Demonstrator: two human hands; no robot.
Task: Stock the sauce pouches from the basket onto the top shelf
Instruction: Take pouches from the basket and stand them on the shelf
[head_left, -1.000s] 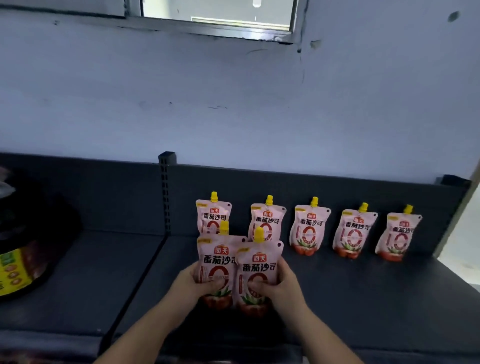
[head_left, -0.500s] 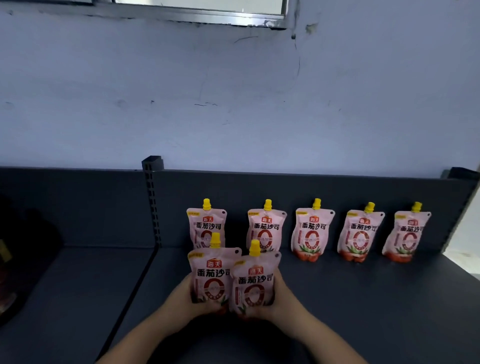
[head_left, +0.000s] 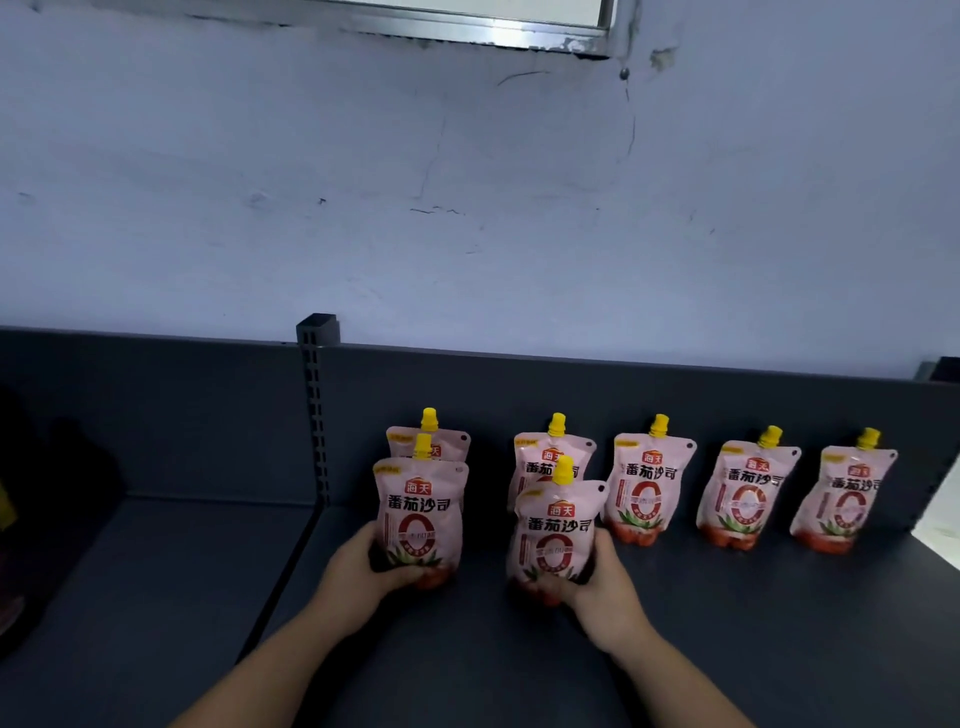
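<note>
Several pink sauce pouches with yellow caps stand in a row along the back of the dark top shelf (head_left: 727, 613). My left hand (head_left: 358, 564) grips one upright pouch (head_left: 420, 514) at its base, directly in front of the leftmost back-row pouch (head_left: 441, 441). My right hand (head_left: 602, 582) grips another upright pouch (head_left: 558, 532) at its base, in front of the second back-row pouch (head_left: 540, 457). Three more pouches (head_left: 647, 488) stand to the right. Both held pouches sit at shelf level. The basket is out of view.
A slotted upright post (head_left: 316, 405) divides the shelf into two bays. Dark items (head_left: 31, 519) stand in shadow at the far left. The shelf's back panel (head_left: 623, 395) meets a pale wall, and the shelf ends at the right edge.
My hands have spread apart: the two pouches, held side by side before, now stand separated, each in front of a back-row pouch.
</note>
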